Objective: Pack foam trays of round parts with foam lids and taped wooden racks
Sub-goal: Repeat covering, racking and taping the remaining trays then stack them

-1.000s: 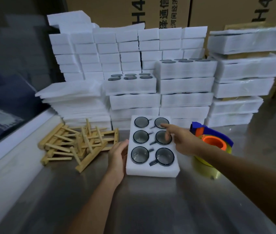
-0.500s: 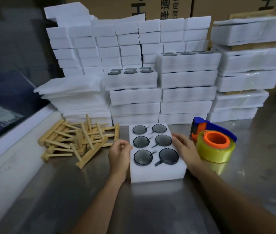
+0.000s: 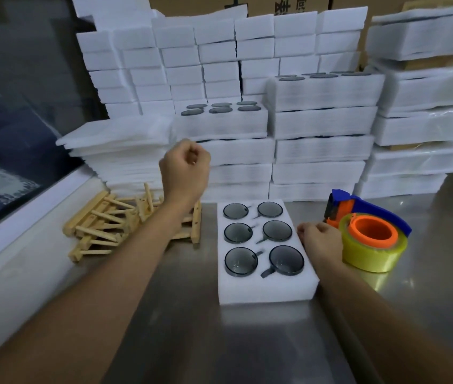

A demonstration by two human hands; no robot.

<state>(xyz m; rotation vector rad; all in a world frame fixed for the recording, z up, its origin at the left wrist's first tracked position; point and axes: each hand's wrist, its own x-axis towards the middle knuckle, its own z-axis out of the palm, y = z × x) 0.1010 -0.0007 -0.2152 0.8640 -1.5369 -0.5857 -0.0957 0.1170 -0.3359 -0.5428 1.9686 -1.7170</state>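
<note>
A white foam tray [image 3: 267, 289] lies flat on the steel table [image 3: 192, 342], near the middle, with six round dark parts [image 3: 241, 261] seated in its wells in two columns of three; no lid covers it. The left hand [image 3: 184, 169] is raised above the table, out in front of the stack of thin foam lids [image 3: 114, 134], its fingers curled into a loose fist that holds nothing I can see. Below and behind its forearm a jumble of wooden racks [image 3: 100, 225] lies on the table, just left of the tray and apart from it. The right hand [image 3: 320, 239] rests low at the tray's right edge, knuckles up and fingers curled under; it touches the foam, but whether the fingers actually grip the edge cannot be told from this angle. Just beside that hand, on its right, stands a tape dispenser [image 3: 369, 236] (blue handle, orange hub, yellowish roll of clear tape), close enough to the wrist to look as if it touches. Behind everything, filled foam trays [image 3: 221, 123] are stacked several high, the top ones showing their round parts, with plain foam blocks [image 3: 181, 59] piled further back and plastic-wrapped bundles [image 3: 425, 128] at the right.
</note>
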